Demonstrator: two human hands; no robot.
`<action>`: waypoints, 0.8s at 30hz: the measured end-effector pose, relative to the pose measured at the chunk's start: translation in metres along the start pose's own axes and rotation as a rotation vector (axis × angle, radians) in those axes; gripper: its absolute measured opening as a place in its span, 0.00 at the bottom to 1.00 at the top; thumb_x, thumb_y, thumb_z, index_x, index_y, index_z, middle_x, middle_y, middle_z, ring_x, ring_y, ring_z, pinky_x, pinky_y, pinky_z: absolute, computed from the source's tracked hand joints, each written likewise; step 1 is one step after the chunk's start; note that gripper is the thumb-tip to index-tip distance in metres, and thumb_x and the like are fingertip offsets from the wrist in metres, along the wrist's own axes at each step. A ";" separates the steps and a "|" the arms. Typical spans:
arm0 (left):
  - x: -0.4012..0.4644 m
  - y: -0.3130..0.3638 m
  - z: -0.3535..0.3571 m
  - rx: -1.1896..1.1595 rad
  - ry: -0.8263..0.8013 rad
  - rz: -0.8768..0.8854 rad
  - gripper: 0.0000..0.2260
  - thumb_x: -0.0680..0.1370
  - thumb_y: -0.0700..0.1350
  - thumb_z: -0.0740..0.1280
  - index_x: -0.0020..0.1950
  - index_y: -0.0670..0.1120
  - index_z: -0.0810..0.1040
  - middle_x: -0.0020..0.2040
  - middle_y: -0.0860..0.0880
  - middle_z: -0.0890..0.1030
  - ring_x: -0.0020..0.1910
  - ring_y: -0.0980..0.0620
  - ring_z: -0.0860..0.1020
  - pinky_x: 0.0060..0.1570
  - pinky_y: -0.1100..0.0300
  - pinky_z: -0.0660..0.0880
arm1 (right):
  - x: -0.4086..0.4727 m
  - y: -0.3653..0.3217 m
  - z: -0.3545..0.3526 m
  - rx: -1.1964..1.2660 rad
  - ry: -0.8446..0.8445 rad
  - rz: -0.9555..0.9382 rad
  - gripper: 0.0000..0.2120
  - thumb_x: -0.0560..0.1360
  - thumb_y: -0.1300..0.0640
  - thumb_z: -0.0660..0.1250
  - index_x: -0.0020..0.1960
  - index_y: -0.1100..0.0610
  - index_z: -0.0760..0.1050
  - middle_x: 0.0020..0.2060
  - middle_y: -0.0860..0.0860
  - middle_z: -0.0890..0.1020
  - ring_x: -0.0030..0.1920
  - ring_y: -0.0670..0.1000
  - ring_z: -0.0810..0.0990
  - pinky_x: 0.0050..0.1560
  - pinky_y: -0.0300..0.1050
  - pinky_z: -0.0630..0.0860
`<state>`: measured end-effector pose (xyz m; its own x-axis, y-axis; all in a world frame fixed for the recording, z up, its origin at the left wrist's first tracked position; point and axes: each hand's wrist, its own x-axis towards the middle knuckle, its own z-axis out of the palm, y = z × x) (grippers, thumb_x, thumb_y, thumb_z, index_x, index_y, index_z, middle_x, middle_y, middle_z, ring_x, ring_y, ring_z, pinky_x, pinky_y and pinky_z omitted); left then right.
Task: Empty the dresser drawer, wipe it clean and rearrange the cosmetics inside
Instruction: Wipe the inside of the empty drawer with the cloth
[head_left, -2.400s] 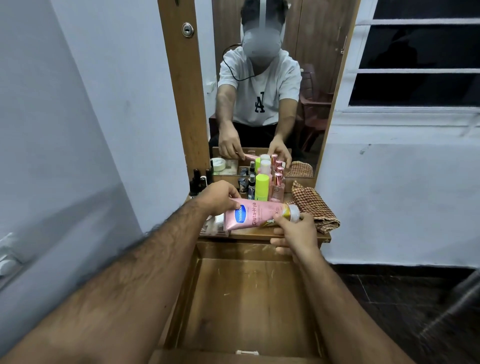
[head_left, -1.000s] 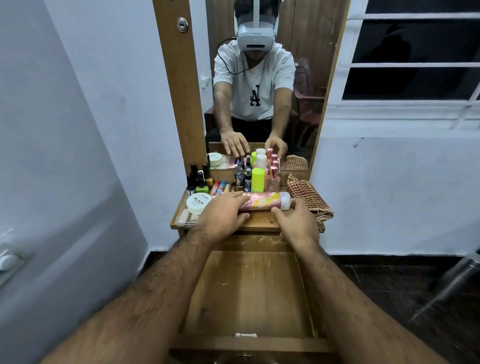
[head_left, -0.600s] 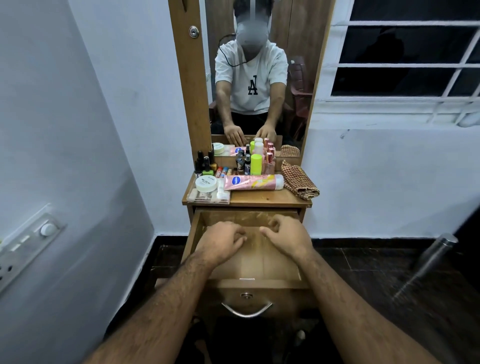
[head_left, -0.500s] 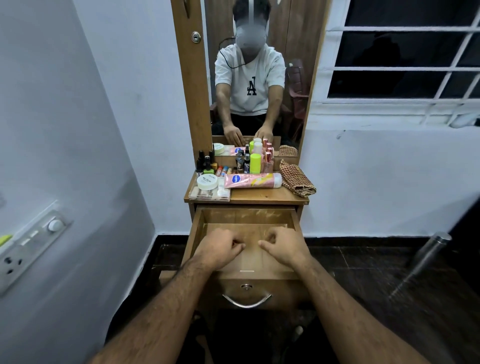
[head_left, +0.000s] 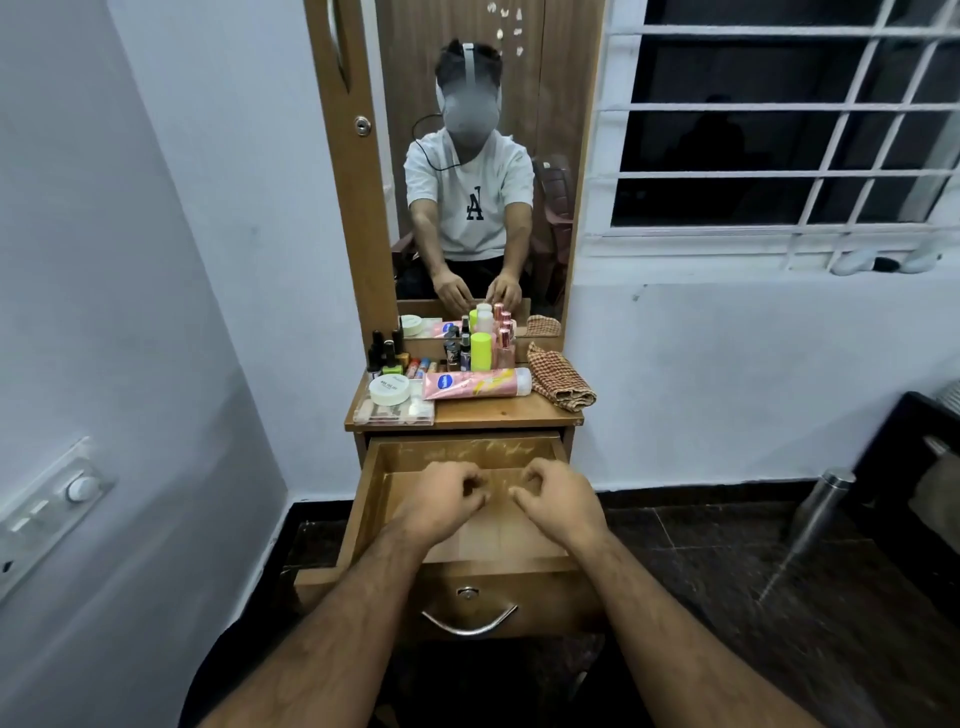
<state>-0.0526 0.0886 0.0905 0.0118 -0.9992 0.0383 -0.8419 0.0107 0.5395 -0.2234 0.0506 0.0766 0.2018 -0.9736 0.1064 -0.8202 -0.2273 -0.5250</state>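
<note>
The drawer (head_left: 470, 457) stands pulled out at the centre of the frame, below the dresser's surface (head_left: 498, 413); its bare wooden floor is scuffed with pale scratches near the back wall, and nothing lies in the part that shows; a curved metal handle (head_left: 469, 622) sits on its front panel, lower centre. Both hands hover over the drawer, side by side and apart: the left hand (head_left: 439, 501) with fingers loosely curled and holding nothing; the right hand (head_left: 558, 501) likewise curled and holding nothing.

The cosmetics are on the surface above the drawer: a pink tube (head_left: 475, 383) lies on its side across the middle, white cap toward the right; a white jar (head_left: 389, 391) rests on a clear flat case (head_left: 397, 410) at the left; a lime bottle (head_left: 480, 351) stands upright behind the tube, with small dark bottles (head_left: 385, 351) to the left and rose-capped bottles (head_left: 503, 340) to the right; a checked cloth (head_left: 558, 378) lies crumpled at the right edge, just beside the tube's cap. A mirror (head_left: 467, 156) rises behind, upper centre.
</note>
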 end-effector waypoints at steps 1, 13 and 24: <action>0.009 0.007 0.000 -0.006 0.018 0.014 0.11 0.78 0.48 0.70 0.60 0.51 0.82 0.56 0.54 0.83 0.54 0.57 0.79 0.57 0.58 0.77 | 0.007 0.003 -0.007 0.013 0.029 0.012 0.11 0.74 0.44 0.70 0.52 0.50 0.79 0.46 0.44 0.80 0.48 0.47 0.78 0.48 0.44 0.76; 0.145 0.086 0.014 -0.217 0.150 0.032 0.18 0.80 0.47 0.67 0.70 0.47 0.76 0.65 0.49 0.80 0.61 0.52 0.78 0.63 0.58 0.73 | 0.132 0.052 -0.069 0.231 0.255 0.267 0.13 0.76 0.51 0.69 0.56 0.58 0.80 0.53 0.54 0.84 0.52 0.54 0.80 0.47 0.41 0.71; 0.215 0.100 0.052 0.003 0.086 0.021 0.12 0.82 0.43 0.59 0.62 0.43 0.78 0.60 0.43 0.81 0.59 0.44 0.77 0.57 0.54 0.72 | 0.214 0.082 -0.048 0.315 0.051 0.362 0.17 0.74 0.46 0.70 0.49 0.60 0.77 0.44 0.55 0.79 0.46 0.55 0.78 0.46 0.48 0.72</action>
<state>-0.1627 -0.1273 0.1091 0.0402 -0.9918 0.1216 -0.8440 0.0315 0.5354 -0.2733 -0.1770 0.0971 -0.1000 -0.9906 -0.0935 -0.6288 0.1357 -0.7656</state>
